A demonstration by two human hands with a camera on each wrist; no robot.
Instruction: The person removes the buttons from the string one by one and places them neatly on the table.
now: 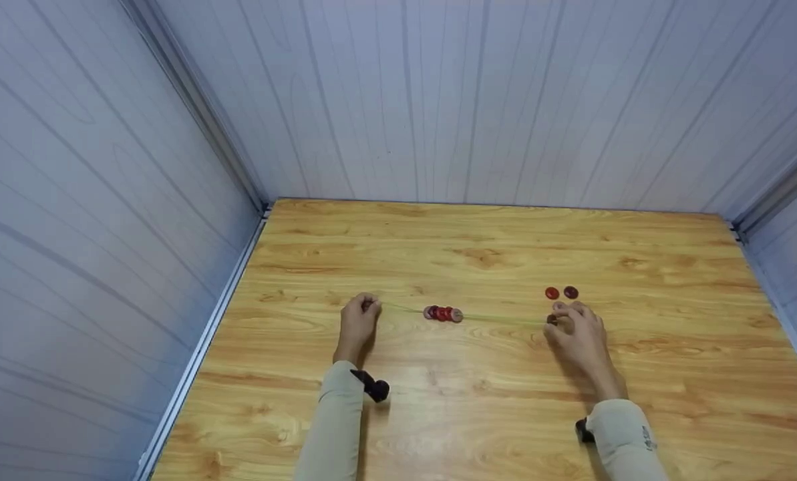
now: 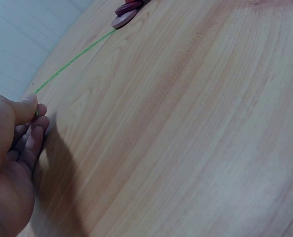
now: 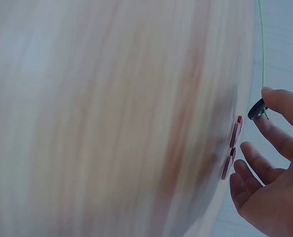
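Note:
A thin green string (image 1: 505, 320) stretches between the two hands, with several red, dark and pinkish buttons (image 1: 443, 313) strung close together along its middle. On the left, the left hand (image 1: 358, 326) pinches one end of the string between thumb and finger, just above the table. The right hand (image 1: 580, 339) pinches a dark button (image 3: 256, 109) by its rim, along with the string; a short string end sticks out past that button in the right wrist view. Other fingers of the right hand are loosely bent and hold nothing.
Beyond the right hand lie a red button (image 1: 552, 292) and a dark button (image 1: 571, 292), with a pinkish button (image 1: 558, 305) partly hidden by the fingers. The wooden table (image 1: 478, 414) meets white panel walls (image 1: 438, 100) at the back and sides.

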